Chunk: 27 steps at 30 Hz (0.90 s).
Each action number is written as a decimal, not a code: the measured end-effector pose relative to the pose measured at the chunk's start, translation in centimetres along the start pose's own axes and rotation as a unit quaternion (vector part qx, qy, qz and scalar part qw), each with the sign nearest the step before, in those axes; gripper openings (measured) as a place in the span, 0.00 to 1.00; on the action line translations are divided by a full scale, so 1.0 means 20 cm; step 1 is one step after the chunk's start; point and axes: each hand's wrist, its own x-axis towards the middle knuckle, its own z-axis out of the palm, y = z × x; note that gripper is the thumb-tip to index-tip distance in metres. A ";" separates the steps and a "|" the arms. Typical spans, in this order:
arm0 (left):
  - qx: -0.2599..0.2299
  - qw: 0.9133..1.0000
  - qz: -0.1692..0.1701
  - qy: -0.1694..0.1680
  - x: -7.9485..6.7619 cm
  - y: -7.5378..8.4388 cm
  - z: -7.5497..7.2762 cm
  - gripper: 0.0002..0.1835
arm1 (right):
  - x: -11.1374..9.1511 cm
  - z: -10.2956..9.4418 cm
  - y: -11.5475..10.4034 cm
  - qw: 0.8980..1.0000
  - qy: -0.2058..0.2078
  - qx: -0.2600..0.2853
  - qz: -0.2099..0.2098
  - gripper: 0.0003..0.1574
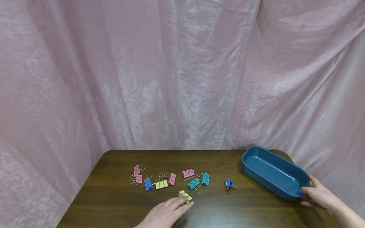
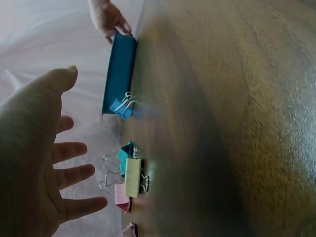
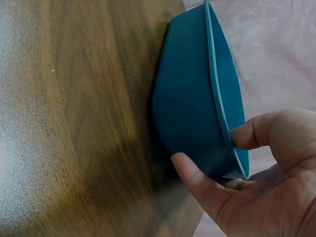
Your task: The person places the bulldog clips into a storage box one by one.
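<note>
At the right of the table, my right hand (image 1: pixel 317 194) grips the near end of a long blue tray (image 1: pixel 256 183). In the right wrist view the thumb (image 3: pixel 252 133) lies over the rim, with fingers against the outer wall. My left hand (image 1: pixel 168 211) is by a yellow binder clip (image 1: pixel 184 195), its fingers spread and holding nothing. In the head view its fingertips partly cover that clip; touch is unclear. Beyond lie a teal binder clip (image 1: pixel 193 184), a pink binder clip (image 1: pixel 188 173) and another teal binder clip (image 1: pixel 205 179).
Left of centre lie a second yellow binder clip (image 1: pixel 161 184), a blue binder clip (image 1: pixel 148 184) and several pink binder clips (image 1: pixel 172 179). Another blue binder clip (image 1: pixel 229 183) lies between the teal clips and the tray. A pink curtain (image 1: pixel 182 79) hangs behind the brown table (image 1: pixel 114 196).
</note>
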 end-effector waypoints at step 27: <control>-0.105 0.983 -0.147 -0.022 0.05 0.04 -0.06 0.35 | 0.01 -0.03 -0.01 0.999 -0.048 0.020 -0.016 0.57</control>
